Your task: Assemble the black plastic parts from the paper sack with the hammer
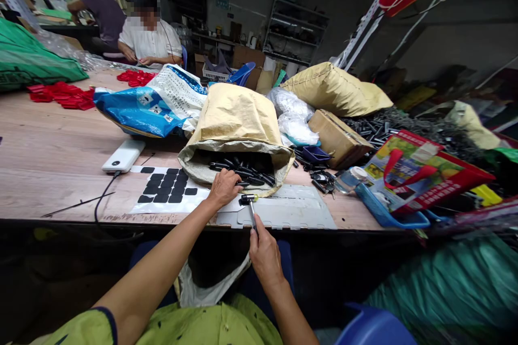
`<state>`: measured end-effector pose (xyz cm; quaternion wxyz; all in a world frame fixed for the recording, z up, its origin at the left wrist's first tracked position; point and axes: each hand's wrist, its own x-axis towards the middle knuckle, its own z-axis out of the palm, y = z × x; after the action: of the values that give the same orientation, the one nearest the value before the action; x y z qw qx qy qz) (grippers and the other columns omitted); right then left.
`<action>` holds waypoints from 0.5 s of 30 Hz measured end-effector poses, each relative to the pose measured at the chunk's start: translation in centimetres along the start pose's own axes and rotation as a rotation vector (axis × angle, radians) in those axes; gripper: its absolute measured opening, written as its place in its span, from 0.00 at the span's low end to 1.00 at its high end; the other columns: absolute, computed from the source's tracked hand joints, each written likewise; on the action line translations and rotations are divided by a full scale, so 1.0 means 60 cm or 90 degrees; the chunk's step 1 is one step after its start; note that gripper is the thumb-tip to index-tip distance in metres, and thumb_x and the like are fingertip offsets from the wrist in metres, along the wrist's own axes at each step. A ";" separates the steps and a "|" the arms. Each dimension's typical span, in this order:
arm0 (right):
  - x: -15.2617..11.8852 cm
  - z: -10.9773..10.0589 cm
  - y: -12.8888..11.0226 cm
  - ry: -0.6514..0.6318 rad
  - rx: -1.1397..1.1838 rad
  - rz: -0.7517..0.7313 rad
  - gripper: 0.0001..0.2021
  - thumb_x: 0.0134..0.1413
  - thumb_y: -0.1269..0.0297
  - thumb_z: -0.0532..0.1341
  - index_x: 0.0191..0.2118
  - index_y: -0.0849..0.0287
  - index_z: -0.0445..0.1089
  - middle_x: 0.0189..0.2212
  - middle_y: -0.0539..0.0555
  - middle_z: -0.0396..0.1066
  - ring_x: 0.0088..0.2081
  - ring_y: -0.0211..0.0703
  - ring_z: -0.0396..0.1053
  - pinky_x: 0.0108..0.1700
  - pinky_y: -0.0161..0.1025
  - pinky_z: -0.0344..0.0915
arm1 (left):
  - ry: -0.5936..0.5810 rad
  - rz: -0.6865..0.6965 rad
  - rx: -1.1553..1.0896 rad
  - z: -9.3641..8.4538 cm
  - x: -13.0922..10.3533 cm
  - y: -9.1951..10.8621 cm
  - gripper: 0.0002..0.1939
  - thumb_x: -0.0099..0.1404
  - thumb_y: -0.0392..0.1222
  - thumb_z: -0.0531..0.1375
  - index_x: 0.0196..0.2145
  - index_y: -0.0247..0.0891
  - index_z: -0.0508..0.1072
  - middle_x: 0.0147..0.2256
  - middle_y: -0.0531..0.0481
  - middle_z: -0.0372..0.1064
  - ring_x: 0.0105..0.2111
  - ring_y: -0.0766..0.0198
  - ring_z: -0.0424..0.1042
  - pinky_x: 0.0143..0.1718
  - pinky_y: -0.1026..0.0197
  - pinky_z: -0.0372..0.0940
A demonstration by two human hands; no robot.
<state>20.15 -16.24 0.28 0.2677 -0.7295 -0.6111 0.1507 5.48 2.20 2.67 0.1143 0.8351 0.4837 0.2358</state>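
Observation:
My right hand [265, 250] is wrapped round the handle of a small hammer [251, 209], whose black and yellow head rests over the grey metal plate [295, 209]. At the mouth of an open paper sack [238, 118], my left hand [225, 188] has its fingers bent near the black cylindrical pieces [253, 172] inside. What those fingertips hold, if anything, is too small to name. Left of that hand lies a white sheet [140, 194] with several black rounded squares [164, 190] on it.
A white power bank [123, 155] with a cable sits left. Behind are a blue-white bag [149, 105], red pieces [67, 96] and a cardboard box [338, 137]. A blue tray [388, 210] and red bag [424, 178] stand right. Two people sit at the back left.

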 end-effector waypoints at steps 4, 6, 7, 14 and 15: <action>0.005 0.002 0.011 0.014 0.076 -0.025 0.25 0.65 0.65 0.51 0.65 0.62 0.64 0.53 0.62 0.74 0.54 0.49 0.73 0.57 0.42 0.68 | 0.045 0.028 -0.038 -0.018 -0.056 -0.021 0.08 0.65 0.45 0.63 0.41 0.42 0.76 0.40 0.47 0.73 0.46 0.53 0.64 0.47 0.52 0.58; 0.006 -0.002 0.016 0.027 0.115 -0.041 0.25 0.62 0.64 0.54 0.64 0.62 0.66 0.55 0.62 0.73 0.56 0.49 0.71 0.60 0.44 0.66 | 0.039 0.015 -0.045 -0.018 -0.082 -0.033 0.08 0.65 0.44 0.63 0.41 0.42 0.77 0.41 0.47 0.73 0.45 0.53 0.64 0.47 0.52 0.58; 0.006 -0.005 0.018 0.031 0.134 -0.044 0.26 0.60 0.63 0.56 0.63 0.62 0.67 0.55 0.61 0.73 0.57 0.50 0.71 0.60 0.45 0.66 | 0.033 0.008 -0.049 -0.015 -0.092 -0.037 0.08 0.65 0.43 0.63 0.42 0.42 0.77 0.41 0.47 0.73 0.45 0.53 0.64 0.47 0.52 0.58; -0.003 -0.037 0.003 0.041 0.191 -0.010 0.27 0.61 0.60 0.57 0.65 0.59 0.65 0.48 0.57 0.78 0.45 0.47 0.76 0.49 0.42 0.73 | -0.007 -0.003 -0.117 0.014 -0.094 -0.025 0.09 0.60 0.43 0.67 0.40 0.42 0.79 0.39 0.48 0.72 0.45 0.53 0.64 0.47 0.53 0.58; -0.004 -0.040 0.000 0.035 0.194 -0.009 0.27 0.62 0.60 0.55 0.66 0.59 0.64 0.47 0.57 0.78 0.44 0.46 0.76 0.48 0.41 0.73 | -0.014 -0.007 -0.124 0.016 -0.092 -0.023 0.09 0.60 0.43 0.67 0.40 0.43 0.79 0.39 0.48 0.72 0.44 0.53 0.64 0.46 0.53 0.57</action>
<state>21.40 -16.98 2.20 0.3930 -0.6801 -0.5785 0.2199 2.59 -1.80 -0.29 0.2015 0.8200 0.4617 0.2718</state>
